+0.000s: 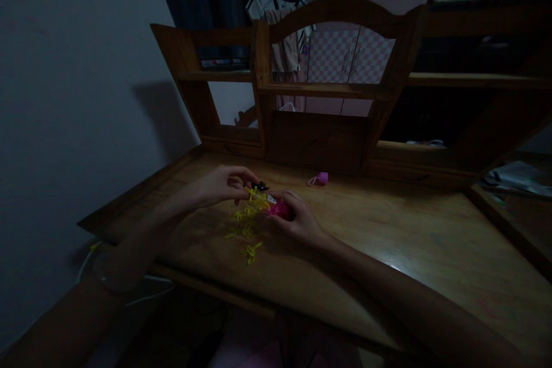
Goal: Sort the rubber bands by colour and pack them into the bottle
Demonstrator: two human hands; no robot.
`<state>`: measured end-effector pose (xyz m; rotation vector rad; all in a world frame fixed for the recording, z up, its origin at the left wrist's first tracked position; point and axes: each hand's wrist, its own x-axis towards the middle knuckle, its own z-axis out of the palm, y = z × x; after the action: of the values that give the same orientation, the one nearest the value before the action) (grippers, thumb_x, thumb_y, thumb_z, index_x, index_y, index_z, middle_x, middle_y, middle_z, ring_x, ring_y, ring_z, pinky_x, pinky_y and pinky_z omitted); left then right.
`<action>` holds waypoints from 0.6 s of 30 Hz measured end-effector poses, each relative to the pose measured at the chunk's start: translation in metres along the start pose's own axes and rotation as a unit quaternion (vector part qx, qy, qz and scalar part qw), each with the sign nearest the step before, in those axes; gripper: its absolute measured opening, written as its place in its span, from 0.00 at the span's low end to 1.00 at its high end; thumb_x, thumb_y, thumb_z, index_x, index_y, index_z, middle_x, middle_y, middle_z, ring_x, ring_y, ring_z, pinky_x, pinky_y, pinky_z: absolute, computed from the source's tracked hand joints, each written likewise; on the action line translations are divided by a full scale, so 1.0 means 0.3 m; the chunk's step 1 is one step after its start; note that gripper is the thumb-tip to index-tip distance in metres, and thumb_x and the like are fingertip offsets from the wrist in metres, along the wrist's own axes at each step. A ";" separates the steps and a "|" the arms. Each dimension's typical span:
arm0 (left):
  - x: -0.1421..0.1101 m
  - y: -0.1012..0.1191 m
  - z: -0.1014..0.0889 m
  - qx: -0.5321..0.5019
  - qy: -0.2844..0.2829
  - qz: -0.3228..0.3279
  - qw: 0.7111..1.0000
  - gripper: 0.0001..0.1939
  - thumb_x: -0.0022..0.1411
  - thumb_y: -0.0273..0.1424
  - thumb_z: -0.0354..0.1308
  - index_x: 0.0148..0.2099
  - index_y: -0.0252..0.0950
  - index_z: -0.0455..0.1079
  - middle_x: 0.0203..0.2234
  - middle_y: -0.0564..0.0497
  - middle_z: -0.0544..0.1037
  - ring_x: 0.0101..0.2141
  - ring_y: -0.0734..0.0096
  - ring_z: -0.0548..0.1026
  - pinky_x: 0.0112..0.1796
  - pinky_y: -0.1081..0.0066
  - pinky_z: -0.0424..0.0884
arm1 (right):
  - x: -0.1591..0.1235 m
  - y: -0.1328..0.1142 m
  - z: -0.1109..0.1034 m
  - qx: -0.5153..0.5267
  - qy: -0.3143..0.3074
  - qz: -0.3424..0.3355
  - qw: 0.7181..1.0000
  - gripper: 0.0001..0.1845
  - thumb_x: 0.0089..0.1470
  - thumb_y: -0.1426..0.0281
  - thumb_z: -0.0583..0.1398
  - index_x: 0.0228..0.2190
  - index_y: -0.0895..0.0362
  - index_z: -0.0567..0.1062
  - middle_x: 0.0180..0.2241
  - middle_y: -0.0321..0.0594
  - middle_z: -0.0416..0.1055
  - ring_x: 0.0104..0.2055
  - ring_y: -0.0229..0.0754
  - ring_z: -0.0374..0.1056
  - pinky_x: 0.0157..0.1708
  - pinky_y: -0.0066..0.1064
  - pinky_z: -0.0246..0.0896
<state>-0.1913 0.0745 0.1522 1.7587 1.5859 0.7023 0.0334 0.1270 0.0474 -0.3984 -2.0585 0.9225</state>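
Observation:
In the head view my right hand (pixel 299 217) is wrapped round a bright pink object (pixel 280 209), whose kind I cannot make out. A small white label (pixel 271 199) shows at its left end. My left hand (pixel 226 185) has its fingers bent together beside a small black piece (pixel 259 186) and a pile of thin, looped yellow pieces (pixel 250 207). What its fingertips pinch is too dark and small to name. Closer to me on the desk lies a separate yellow looped piece (pixel 250 252).
The wooden desk (pixel 388 230) has a shelf unit (pixel 314 141) along its back. A purple cap-like item (pixel 322 178) with a loop lies behind my hands. A wall (pixel 86 98) stands at the left, and a white cable (pixel 155 280) hangs by the front edge.

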 end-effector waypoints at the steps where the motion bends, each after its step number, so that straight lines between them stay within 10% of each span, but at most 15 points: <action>1: 0.000 0.004 -0.001 0.002 0.005 0.005 1.000 0.16 0.50 0.32 0.61 0.43 0.37 0.73 0.34 0.50 0.78 0.27 0.72 0.76 0.30 0.70 0.72 | 0.000 0.002 0.000 -0.002 0.000 0.000 1.000 0.25 0.54 0.69 0.64 0.53 0.50 0.71 0.49 0.41 0.70 0.50 0.46 0.68 0.51 0.40 0.63; 18: -0.044 0.066 -0.012 0.147 0.060 0.056 0.986 0.10 0.59 0.40 0.60 0.36 0.41 0.79 0.32 0.53 0.82 0.35 0.64 0.78 0.38 0.68 0.73 | -0.006 0.011 0.003 0.002 0.009 0.005 1.000 0.24 0.54 0.69 0.65 0.53 0.51 0.71 0.48 0.41 0.70 0.50 0.45 0.68 0.51 0.39 0.63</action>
<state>-0.1829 0.0608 0.1703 2.0655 1.7551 0.6632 0.0335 0.1278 0.0437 -0.4135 -2.0390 0.9258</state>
